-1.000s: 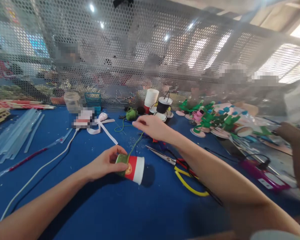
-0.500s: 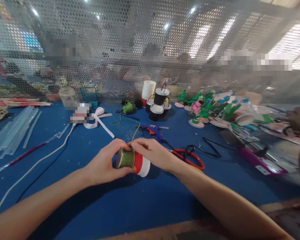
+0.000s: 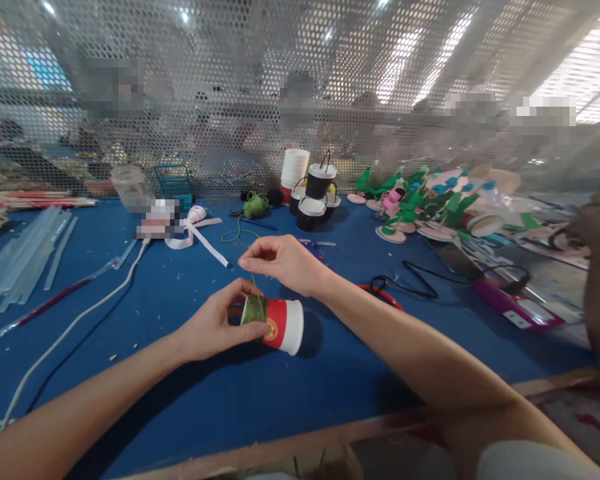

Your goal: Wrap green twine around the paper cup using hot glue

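Nearest: left hand (image 3: 214,327) curled, partly closed round base end of paper cup (image 3: 289,327), thumb and fingers over wound green yarn (image 3: 255,311), presumably to stop turns slipping; cup tilted on its side above table (image 3: 330,407), contact unclear. Right hand (image 3: 290,265): thumb and fingertips pinched on yarn strand above cup, seemingly for tension. Farther: yarn ball (image 3: 254,208) on table, loose strand beside it, likely for free feed. Behind: stacked white cups (image 3: 295,168).
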Motion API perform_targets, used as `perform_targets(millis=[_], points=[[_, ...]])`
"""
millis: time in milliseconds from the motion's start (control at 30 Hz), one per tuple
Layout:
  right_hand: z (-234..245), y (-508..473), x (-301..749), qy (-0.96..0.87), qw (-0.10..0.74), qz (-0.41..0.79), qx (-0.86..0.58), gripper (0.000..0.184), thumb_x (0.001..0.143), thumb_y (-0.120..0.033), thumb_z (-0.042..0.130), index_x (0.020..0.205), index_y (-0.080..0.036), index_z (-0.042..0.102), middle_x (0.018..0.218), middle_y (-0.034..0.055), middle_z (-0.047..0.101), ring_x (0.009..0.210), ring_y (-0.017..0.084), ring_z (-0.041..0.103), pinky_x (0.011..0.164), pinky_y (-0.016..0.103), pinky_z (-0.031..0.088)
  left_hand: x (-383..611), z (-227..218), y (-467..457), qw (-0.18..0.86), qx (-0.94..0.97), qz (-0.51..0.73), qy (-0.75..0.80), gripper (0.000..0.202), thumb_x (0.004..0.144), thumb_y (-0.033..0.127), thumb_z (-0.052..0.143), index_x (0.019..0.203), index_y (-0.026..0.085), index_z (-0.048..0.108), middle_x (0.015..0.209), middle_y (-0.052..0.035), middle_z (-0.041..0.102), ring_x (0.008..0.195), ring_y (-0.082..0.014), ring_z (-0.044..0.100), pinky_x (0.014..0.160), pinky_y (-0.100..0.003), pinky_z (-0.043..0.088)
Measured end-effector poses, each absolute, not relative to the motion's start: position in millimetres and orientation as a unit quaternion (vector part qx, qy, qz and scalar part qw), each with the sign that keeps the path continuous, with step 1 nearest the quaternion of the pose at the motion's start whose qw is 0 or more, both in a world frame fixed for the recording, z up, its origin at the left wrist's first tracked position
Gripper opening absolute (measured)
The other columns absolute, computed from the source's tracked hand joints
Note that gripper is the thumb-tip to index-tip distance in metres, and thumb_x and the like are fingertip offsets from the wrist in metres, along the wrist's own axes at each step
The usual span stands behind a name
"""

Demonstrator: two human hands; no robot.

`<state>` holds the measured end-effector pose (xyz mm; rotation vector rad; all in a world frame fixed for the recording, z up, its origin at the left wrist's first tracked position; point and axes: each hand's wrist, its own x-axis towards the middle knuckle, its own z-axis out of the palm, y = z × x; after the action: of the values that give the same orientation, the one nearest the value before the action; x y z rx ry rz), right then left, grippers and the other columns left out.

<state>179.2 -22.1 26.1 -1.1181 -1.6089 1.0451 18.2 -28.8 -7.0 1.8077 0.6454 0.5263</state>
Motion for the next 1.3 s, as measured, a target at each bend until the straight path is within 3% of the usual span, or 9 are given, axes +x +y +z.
perform_targets(millis=[367, 533, 667, 833, 900, 967, 1067, 1167, 1300], points=[[11, -2, 177, -0.669, 0.392, 0.435, -0.458, 0.012, 0.066, -0.018, 0.063, 0.059, -0.014, 0.056, 0.057, -0.0049, 0.053, 0.053, 0.006, 0.046, 0.055, 0.022, 0.038, 19, -13, -32, 0.477, 0.762, 0.286, 0.331, 0.040, 0.064, 0.033, 0.066, 0.088, 0.018, 0.038, 0.091, -0.0040, 0.051, 0.082, -0.0192, 0.056, 0.073, -0.036, 0.049], [4, 3, 175, -0.680, 0.327, 0.449, -0.479, 0.015, 0.071, -0.022, 0.060, 0.059, -0.014, 0.056, 0.052, -0.0056, 0.050, 0.049, 0.006, 0.043, 0.049, 0.020, 0.035, 17, -17, -31, 0.410, 0.808, 0.313, 0.283, 0.041, 0.068, 0.031, 0.065, 0.100, 0.019, 0.041, 0.101, -0.0069, 0.053, 0.094, -0.0214, 0.056, 0.080, -0.038, 0.049], [12, 5, 192, -0.707, 0.308, 0.337, -0.540, 0.026, 0.078, -0.033, 0.052, 0.062, -0.014, 0.059, 0.055, -0.0016, 0.055, 0.050, 0.009, 0.051, 0.052, 0.021, 0.039, 16, -16, -27, 0.373, 0.829, 0.284, 0.306, 0.033, 0.069, 0.035, 0.064, 0.093, 0.017, 0.050, 0.092, -0.0060, 0.055, 0.083, -0.0204, 0.058, 0.075, -0.038, 0.051], [24, -2, 246, -0.630, 0.272, 0.053, -0.725, 0.027, 0.082, -0.035, 0.046, 0.077, -0.014, 0.063, 0.071, 0.0058, 0.065, 0.068, 0.016, 0.059, 0.059, 0.025, 0.039, 15, -15, -22, 0.370, 0.814, 0.289, 0.343, 0.036, 0.068, 0.038, 0.063, 0.094, 0.017, 0.050, 0.092, -0.0053, 0.056, 0.081, -0.0198, 0.059, 0.074, -0.037, 0.051], [19, -5, 263, -0.611, 0.194, 0.038, -0.766, 0.027, 0.081, -0.037, 0.047, 0.079, -0.015, 0.063, 0.080, 0.0084, 0.067, 0.076, 0.020, 0.061, 0.060, 0.025, 0.039, 15, -15, -21, 0.371, 0.809, 0.287, 0.354, 0.038, 0.067, 0.039, 0.064, 0.095, 0.017, 0.050, 0.092, -0.0050, 0.056, 0.081, -0.0196, 0.059, 0.074, -0.037, 0.051], [9, -6, 271, -0.612, 0.146, 0.062, -0.775, 0.025, 0.076, -0.037, 0.054, 0.073, -0.014, 0.063, 0.077, 0.0105, 0.067, 0.073, 0.022, 0.061, 0.058, 0.026, 0.039, 15, -14, -21, 0.371, 0.809, 0.285, 0.357, 0.038, 0.067, 0.039, 0.064, 0.095, 0.018, 0.049, 0.093, -0.0049, 0.057, 0.081, -0.0197, 0.060, 0.074, -0.037, 0.051], [-5, -3, 273, -0.615, 0.124, 0.097, -0.773, 0.016, 0.067, -0.030, 0.064, 0.064, -0.014, 0.062, 0.071, 0.0113, 0.066, 0.068, 0.023, 0.061, 0.056, 0.027, 0.039, 15, -13, -22, 0.363, 0.815, 0.280, 0.353, 0.038, 0.068, 0.040, 0.064, 0.095, 0.018, 0.049, 0.094, -0.0051, 0.056, 0.082, -0.0199, 0.059, 0.074, -0.037, 0.051], [-10, 1, 273, -0.600, 0.136, 0.118, -0.779, 0.002, 0.064, -0.016, 0.061, 0.065, -0.014, 0.062, 0.069, 0.0106, 0.066, 0.069, 0.023, 0.061, 0.057, 0.027, 0.040, 14, -14, -22, 0.361, 0.821, 0.272, 0.349, 0.039, 0.069, 0.041, 0.065, 0.096, 0.018, 0.049, 0.097, -0.0056, 0.055, 0.082, -0.0195, 0.058, 0.075, -0.037, 0.051], [-6, 1, 274, -0.576, 0.196, 0.150, -0.779, 0.014, 0.063, -0.007, 0.054, 0.074, -0.012, 0.062, 0.064, 0.0076, 0.064, 0.069, 0.021, 0.061, 0.058, 0.026, 0.042, 11, -16, -18, 0.374, 0.825, 0.265, 0.332, 0.041, 0.068, 0.040, 0.067, 0.098, 0.019, 0.050, 0.100, -0.0054, 0.054, 0.087, -0.0202, 0.057, 0.078, -0.038, 0.049]])
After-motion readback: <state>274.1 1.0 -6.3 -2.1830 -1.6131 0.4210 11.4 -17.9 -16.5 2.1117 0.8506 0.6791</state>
